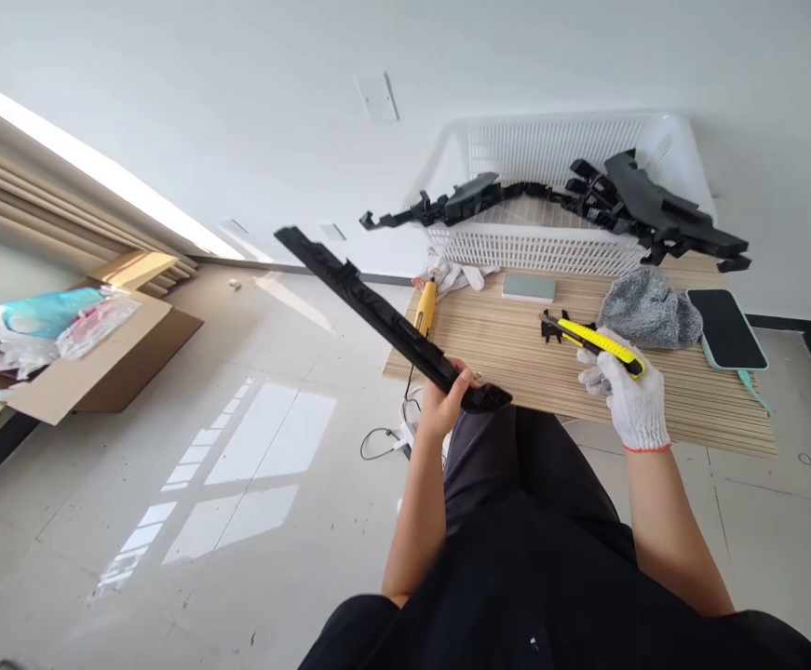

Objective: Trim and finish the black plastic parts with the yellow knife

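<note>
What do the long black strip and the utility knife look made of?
The long black strip: probably moulded plastic, matte black, with moulded ribs along it. The utility knife: glossy yellow body, likely plastic, with black trim; blade too small to judge.

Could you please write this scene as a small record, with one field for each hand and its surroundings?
left hand: bare, grips the near end of a long black strip
right hand: in a white glove, holds a yellow utility knife
table: white basket with black plastic parts, grey cloth, phone
floor: cardboard box at the left
</note>
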`<state>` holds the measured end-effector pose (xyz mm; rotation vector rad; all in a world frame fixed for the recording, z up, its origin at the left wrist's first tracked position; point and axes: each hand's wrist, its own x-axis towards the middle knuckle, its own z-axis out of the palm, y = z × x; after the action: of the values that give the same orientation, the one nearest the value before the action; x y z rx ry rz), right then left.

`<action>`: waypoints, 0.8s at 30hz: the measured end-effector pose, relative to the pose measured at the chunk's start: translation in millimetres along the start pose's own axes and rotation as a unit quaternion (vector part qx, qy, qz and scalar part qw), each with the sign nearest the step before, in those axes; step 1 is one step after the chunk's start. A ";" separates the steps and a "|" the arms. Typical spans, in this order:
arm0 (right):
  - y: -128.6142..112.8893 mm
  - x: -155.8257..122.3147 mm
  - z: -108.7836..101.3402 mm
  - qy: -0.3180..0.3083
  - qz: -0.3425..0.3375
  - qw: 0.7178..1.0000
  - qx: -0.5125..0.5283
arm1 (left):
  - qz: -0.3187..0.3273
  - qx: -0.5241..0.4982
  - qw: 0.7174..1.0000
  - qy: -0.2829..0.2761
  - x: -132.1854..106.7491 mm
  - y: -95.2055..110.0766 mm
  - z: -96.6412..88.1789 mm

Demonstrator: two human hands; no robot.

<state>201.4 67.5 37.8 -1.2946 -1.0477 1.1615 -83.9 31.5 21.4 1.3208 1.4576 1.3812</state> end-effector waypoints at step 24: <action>-10.5 -4.7 59.4 -0.086 -0.105 0.815 -0.563 | 0.010 -0.008 0.976 -0.219 -16.3 46.2 27.9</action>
<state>142.5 72.1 50.2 -1.8817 -2.1206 0.4059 -44.7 17.8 59.5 1.5165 1.1351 1.0242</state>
